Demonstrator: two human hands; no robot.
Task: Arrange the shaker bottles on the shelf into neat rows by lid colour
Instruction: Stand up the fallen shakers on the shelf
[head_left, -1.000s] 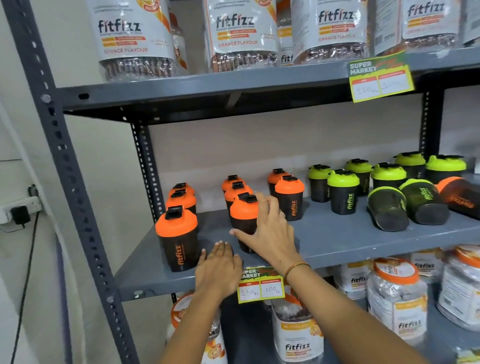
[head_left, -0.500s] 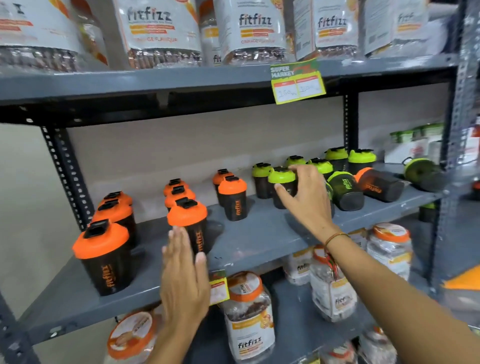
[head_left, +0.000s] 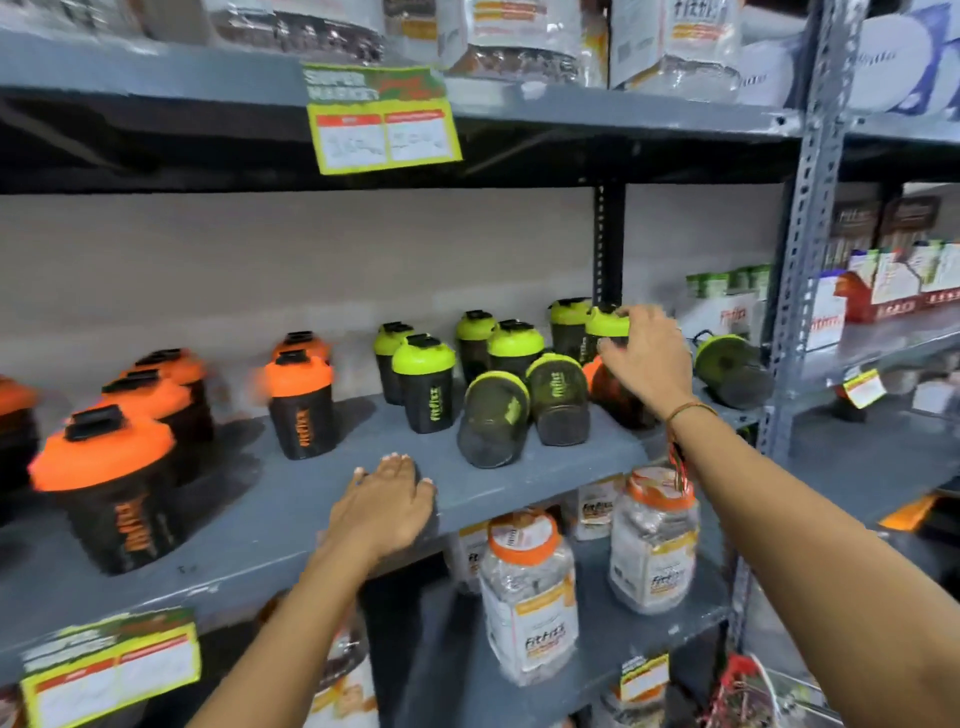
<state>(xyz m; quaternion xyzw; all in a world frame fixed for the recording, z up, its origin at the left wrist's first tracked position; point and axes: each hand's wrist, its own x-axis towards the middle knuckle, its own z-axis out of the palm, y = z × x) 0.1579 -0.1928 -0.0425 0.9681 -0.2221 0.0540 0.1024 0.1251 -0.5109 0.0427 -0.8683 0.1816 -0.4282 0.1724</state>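
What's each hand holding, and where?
Left hand holds nothing; it rests flat on the shelf edge. Right hand reaches onto the tipped orange bottle; grip unclear.

Left hand (head_left: 387, 501) rests flat, fingers spread; right hand (head_left: 647, 358) reaches forward, fingers curled.

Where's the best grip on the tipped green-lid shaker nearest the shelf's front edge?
Probably around the dark body of the tipped green-lid shaker, coming from the front. It lies on its side, base toward the shelf edge and lid pointing back, so the lid is awkward to reach. A second tipped bottle crowds its right; the left side is clear for fingers.
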